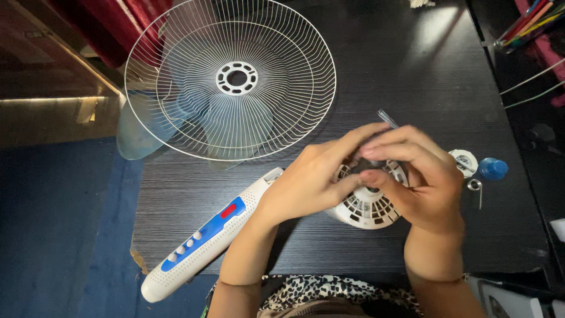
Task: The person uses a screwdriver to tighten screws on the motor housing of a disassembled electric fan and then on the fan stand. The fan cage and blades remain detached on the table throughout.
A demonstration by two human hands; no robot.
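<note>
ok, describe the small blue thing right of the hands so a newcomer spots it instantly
On the dark table, look just past the right hand, away from the big white wire fan guard. The blue cap lies beside a white round nut and a metal ring; it alone is blue.

The person has two bare hands, the left hand [309,179] and the right hand [421,176]. Both forearms are bare too; no sleeve reaches them in this view. There is no ring, no watch and no bracelet on the wrists or on the fingers [376,154]. The nails are short and plain, without polish as far as one can see. At the bottom edge, between the two forearms, a piece of clothing [321,291] shows. It has a leopard pattern, with dark spots on a light beige ground. Only a narrow strip of it is visible, so its cut cannot be told.
</note>
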